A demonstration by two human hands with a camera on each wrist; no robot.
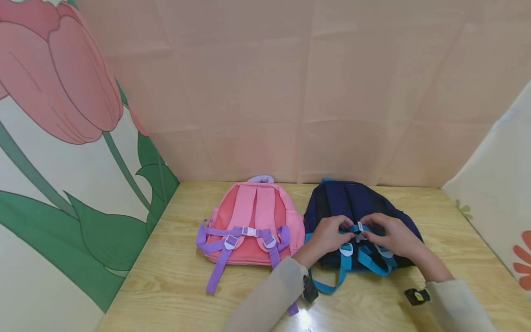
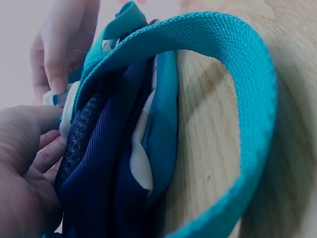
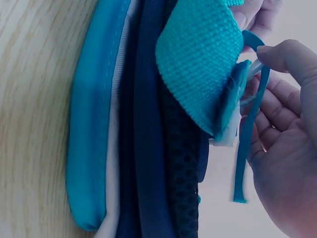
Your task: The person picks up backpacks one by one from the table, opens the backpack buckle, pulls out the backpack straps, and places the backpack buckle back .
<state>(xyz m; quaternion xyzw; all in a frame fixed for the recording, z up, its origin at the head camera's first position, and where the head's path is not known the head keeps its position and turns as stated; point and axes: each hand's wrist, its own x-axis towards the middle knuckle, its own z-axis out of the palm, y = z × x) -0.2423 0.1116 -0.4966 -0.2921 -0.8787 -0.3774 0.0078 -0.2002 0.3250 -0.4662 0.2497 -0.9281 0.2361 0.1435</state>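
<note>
1. Landmark: the navy backpack [image 1: 352, 198] lies straps up on the wooden table [image 1: 157, 295]; a pink backpack [image 1: 244, 212] lies just left of it.
2. Item in hand: a white buckle [image 1: 360, 226] on a narrow blue strap [image 1: 354, 228], above the lower middle of the navy backpack. Whether its halves are joined cannot be told.
3. Left hand [image 1: 329, 233]: at the navy backpack's left half, fingers bent, thumb and fingertips nearly closed, pinching the blue strap beside the buckle.
4. Right hand [image 1: 394, 234]: over the navy backpack's right half, thumb and forefinger brought together on the buckle, other fingers loosely curved.
5. Handling, as judged: keep the strap flat and untwisted, line both grips up level, and keep fingertips off the buckle's mating edges. The wide teal webbing [image 3: 203, 64] beside it could snag; hold it aside.
</note>
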